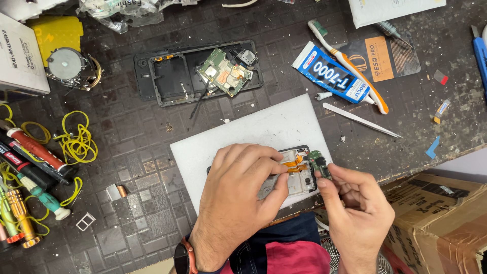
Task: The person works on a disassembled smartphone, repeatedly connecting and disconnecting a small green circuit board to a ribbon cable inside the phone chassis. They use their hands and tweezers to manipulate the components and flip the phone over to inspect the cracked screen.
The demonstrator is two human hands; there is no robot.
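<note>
left hand: the left hand (238, 185) lies palm down on the phone (294, 177), fingers curled together, thumb and forefinger pinching at the orange flex (294, 165)
right hand: the right hand (355, 203) pinches a small green board (319, 163) between thumb and fingertips, at the phone's right end
desk: dark tiled mat (137, 137), dusty and speckled, covers the desk; its front edge shows at lower right, with a cardboard box (441, 218) below it
pad: white pad (253, 132) lies at the desk's front edge, under the phone and both hands
phone: an opened phone, inner side up, lies on the pad's front right part; the left hand covers its left half, the right hand is at its right end; the flex runs from under the left fingers toward the board
behind the pad: black frame (172, 76) lies flat with a green mainboard (224, 72) tilted in its right part, well apart from the hands
right rear: blue glue tube (332, 76) with a toothbrush (350, 66) across it; white tweezers (360, 120) just beside, near the pad's right corner
left: yellow rubber bands (76, 139), a red-handled tool (35, 148) and screwdrivers (20, 213) at the desk's left edge; a round metal part (67, 64) and white box (20, 58) behind them
wrist: a watch (183, 258) with an orange band on the left wrist
</note>
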